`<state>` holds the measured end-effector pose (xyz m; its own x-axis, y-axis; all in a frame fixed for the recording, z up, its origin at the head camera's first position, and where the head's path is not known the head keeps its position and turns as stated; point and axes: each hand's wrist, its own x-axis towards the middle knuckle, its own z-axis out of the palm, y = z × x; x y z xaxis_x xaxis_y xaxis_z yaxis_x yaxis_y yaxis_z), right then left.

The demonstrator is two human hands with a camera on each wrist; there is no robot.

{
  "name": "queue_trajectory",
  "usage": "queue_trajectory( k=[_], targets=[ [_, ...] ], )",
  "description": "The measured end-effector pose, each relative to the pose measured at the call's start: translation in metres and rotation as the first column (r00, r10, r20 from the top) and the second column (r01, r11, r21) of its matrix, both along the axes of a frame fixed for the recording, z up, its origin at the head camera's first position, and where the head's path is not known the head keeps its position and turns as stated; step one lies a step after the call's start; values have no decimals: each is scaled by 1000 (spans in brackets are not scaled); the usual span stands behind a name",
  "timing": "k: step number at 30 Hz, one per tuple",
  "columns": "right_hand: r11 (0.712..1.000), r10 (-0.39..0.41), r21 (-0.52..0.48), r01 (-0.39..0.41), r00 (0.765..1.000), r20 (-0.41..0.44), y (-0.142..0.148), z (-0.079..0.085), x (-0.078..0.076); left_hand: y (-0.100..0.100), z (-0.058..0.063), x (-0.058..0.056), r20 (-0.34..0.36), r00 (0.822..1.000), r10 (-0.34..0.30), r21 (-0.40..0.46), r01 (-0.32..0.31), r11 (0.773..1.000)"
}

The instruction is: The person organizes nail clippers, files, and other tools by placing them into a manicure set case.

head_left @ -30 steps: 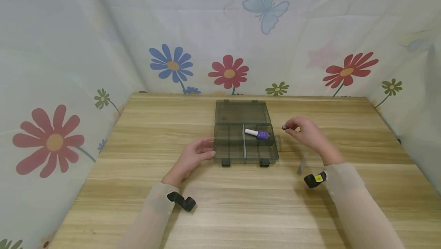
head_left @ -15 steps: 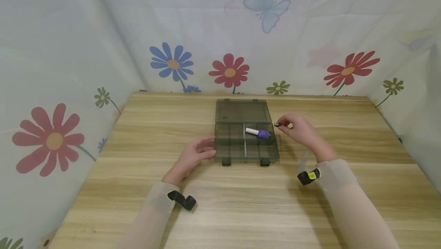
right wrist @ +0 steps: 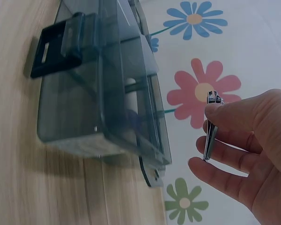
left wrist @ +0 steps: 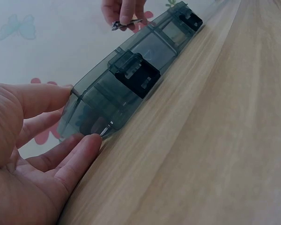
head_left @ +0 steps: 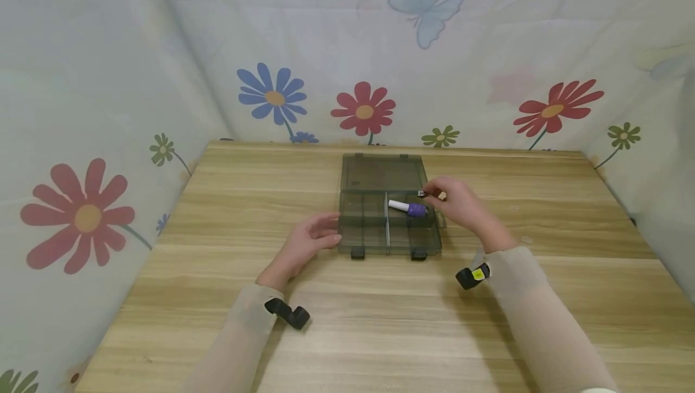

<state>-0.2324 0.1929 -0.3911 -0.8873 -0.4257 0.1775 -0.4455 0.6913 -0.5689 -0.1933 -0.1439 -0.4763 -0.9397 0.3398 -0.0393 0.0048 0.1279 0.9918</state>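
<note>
While your right hand [head_left: 456, 204] pinches the nail clipper [right wrist: 209, 143] between thumb and fingers, you have it held in the air over the rear right part of the divided box [head_left: 362, 239], just beside the purple bottle [head_left: 417, 210]. Your right wrist view shows the clipper's metal body upright in that picture, your thumb pressed near its head, and a gap between it and the box wall.

Your left hand [head_left: 304, 242] rests against the box's left end, thumb and fingers fairly straight and touching the wall and rim rather than wrapped around it. The box is see-through, dark grey-green, and sits flat on the wooden bench [head_left: 380, 332] with its lid [head_left: 382, 172] folded back away from you. A light divider [head_left: 387, 230] runs front to back inside, and two black latches [head_left: 418, 255] show along the side nearest you.

That bottle lies on its side in the rear right section, its white cap toward the divider (how deep it sits, you cannot tell from here). Near your right forearm, a small clear piece [head_left: 526, 239] lies on the bench, too faint to identify. Behind everything hangs a pale curtain [head_left: 304, 19] printed with flowers and a butterfly.
</note>
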Motion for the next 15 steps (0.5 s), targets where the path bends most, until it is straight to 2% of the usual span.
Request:
queue_trajectory(
  k=[15],
  targets=[
    [997, 74, -26, -75, 997, -29, -26, -2, -3, 0, 0, -1, 13, 1000, -3, 17, 3, 1000]
  ],
)
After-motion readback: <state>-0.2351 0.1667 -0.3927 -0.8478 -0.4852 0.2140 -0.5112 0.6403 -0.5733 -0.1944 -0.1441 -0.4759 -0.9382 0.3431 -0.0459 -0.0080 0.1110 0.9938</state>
